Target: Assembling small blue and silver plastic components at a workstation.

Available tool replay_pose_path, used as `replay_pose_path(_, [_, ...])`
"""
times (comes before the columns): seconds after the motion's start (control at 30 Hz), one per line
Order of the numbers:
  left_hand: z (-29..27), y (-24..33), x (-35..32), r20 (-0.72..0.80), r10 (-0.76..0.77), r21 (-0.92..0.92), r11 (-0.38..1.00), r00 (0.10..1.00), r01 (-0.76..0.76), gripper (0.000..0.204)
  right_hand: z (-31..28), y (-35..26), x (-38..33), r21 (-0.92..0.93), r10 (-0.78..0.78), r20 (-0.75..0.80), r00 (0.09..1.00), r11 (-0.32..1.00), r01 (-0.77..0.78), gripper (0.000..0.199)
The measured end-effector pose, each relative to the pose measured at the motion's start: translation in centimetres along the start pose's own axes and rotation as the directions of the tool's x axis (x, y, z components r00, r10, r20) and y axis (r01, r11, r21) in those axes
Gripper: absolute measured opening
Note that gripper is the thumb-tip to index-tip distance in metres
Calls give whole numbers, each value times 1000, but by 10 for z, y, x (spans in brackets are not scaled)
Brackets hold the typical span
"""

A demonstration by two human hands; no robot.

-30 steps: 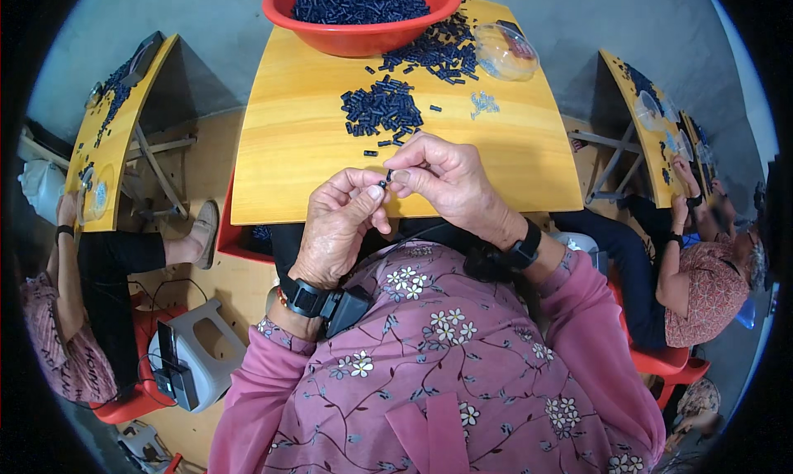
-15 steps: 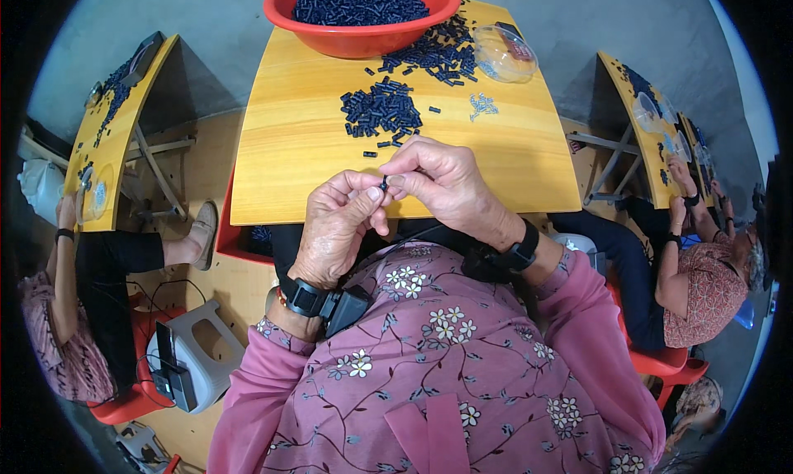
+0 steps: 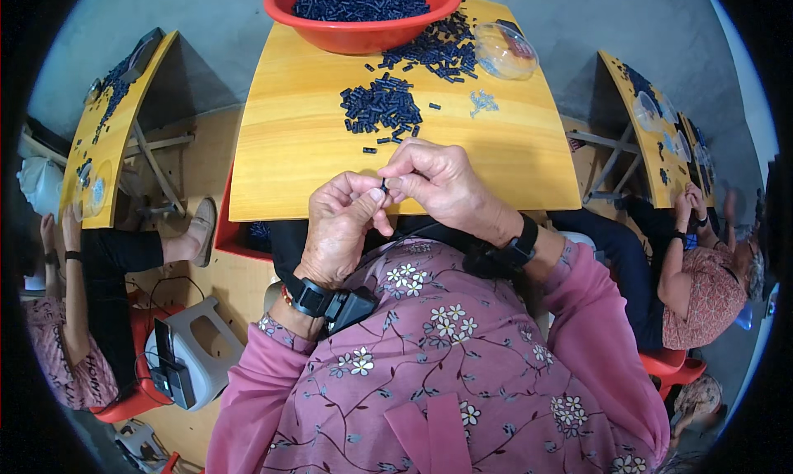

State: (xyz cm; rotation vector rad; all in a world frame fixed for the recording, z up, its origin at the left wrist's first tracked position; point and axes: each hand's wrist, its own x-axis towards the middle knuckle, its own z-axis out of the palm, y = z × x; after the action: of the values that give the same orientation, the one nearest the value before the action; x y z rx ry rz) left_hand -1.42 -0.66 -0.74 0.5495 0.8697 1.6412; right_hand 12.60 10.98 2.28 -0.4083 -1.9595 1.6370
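Note:
Both hands meet above the near edge of the yellow table (image 3: 281, 168). Between the fingertips sits a small black cylindrical piece (image 3: 385, 185), mostly covered by fingers. My left hand (image 3: 343, 218) pinches it with thumb and forefinger; my right hand (image 3: 442, 181) grips it from the other side, also with thumb and forefinger. Just beyond the hands lies a pile of similar small black pieces (image 3: 382, 106), with a few strays near it. To the right of that pile is a little heap of tiny clear or silvery parts (image 3: 483, 103).
A red basin (image 3: 363, 35) full of black pieces stands at the far edge, with a larger spill (image 3: 438, 57) beside it. A clear plastic tub (image 3: 505, 53) is at the far right. A red container (image 3: 239, 234) sits under the table's left. Co-workers sit at tables on both sides.
My hands stay almost in place, still pinching the small black piece. The co-workers at both sides have shifted their hands.

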Motion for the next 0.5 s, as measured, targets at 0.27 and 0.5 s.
replay_pose_path(0.27, [1, -2, -2, 7, -28, 40, 999, 1000, 28, 7, -2, 12, -8, 82, 33, 30, 999, 996, -36, 8])
replay_pose_path(0.5, [0, 2, 0, 33, 24, 49, 998, 999, -25, 10, -6, 2, -3, 242, 84, -89, 992, 968, -60, 9])
